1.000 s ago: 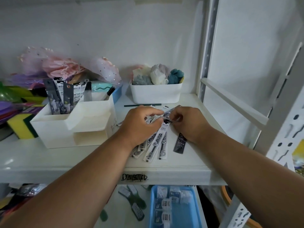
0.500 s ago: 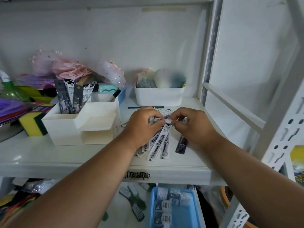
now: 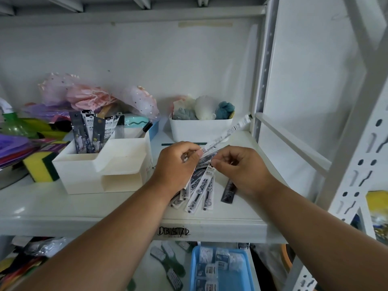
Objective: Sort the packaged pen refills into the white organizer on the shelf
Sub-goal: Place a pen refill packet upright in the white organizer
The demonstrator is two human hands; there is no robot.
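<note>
Reaching forward over the white shelf board [image 3: 63,208], both bare forearms converge at its middle. The left hand [image 3: 176,164] has its fingers curled round a fanned bundle of flat packaged pen refills [image 3: 197,185], whose lower ends lie on the shelf. The right hand [image 3: 241,166], fingers bent, pinches the near end of one long white refill packet [image 3: 228,131], which slants up and to the right, clear of the shelf, its far tip in front of the upright post [image 3: 264,80]. Packets are narrow strips, white or dark, with printed labels; a single dark packet [image 3: 228,190] lies apart under the right wrist. The white stepped plastic organizer [image 3: 100,166] stands just left of the hands, and about five packets [image 3: 92,131] stand upright in its rear compartment. The number of packets in the bundle cannot be counted exactly.
</note>
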